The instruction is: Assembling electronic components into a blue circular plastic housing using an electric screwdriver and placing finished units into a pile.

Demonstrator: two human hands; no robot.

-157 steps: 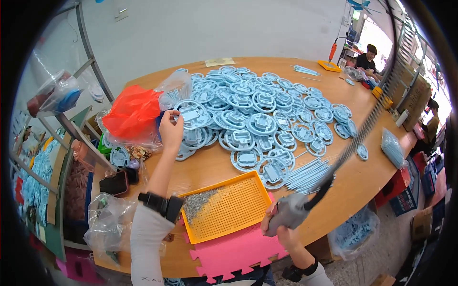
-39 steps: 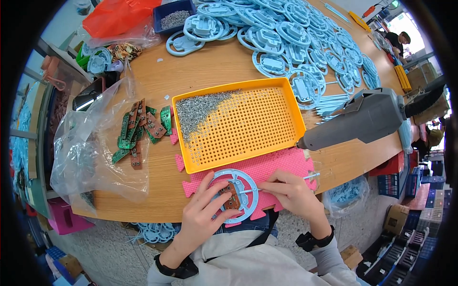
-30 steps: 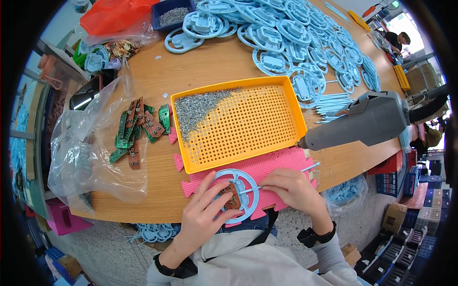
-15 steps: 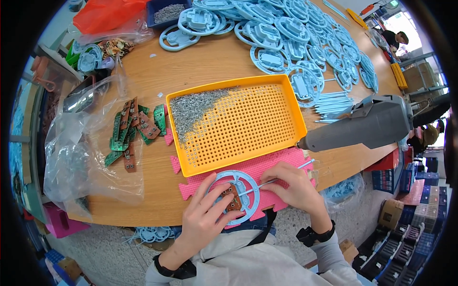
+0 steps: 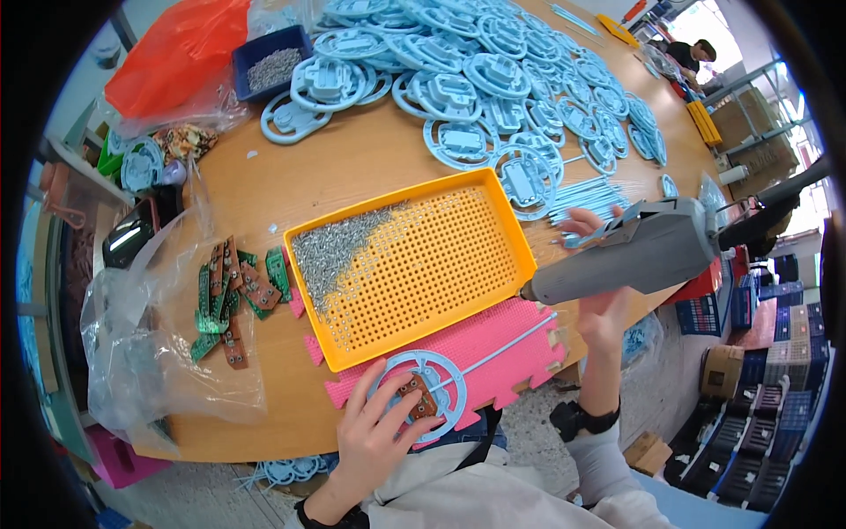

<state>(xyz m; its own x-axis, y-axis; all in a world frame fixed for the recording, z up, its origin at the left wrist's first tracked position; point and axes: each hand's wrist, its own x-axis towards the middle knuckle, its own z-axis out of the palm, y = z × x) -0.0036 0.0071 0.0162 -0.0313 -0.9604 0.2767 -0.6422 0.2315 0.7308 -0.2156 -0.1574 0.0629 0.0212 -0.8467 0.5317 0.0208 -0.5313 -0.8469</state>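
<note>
Under my left hand [image 5: 377, 434] is a light blue plastic steering-wheel-shaped part [image 5: 459, 388], with fingers over it and thumb by its rim. Inside the ring sits a brown circuit board [image 5: 425, 398], partly covered by my fingers. A thin light blue rod [image 5: 507, 342] runs from the ring toward the upper right, across a pink foam mat [image 5: 476, 383]. My right hand [image 5: 583, 226] reaches up behind a grey electric screwdriver [image 5: 630, 262]. Its fingers show apart above the tool, near a bundle of light blue rods [image 5: 592, 199]; the tool hides its middle.
A yellow perforated tray [image 5: 423, 339] with many small screws stands beyond the mat. Circuit boards [image 5: 231, 295] and a clear plastic bag [image 5: 132, 344] lie at left. A pile of blue wheel parts [image 5: 493, 75], a dark blue screw bin [image 5: 248, 91] and a red bag [image 5: 181, 57] are farther back.
My right hand has let go of the rod and moved up and right behind the screwdriver. The left hand stays on the wheel part. The whole view has shifted slightly.
</note>
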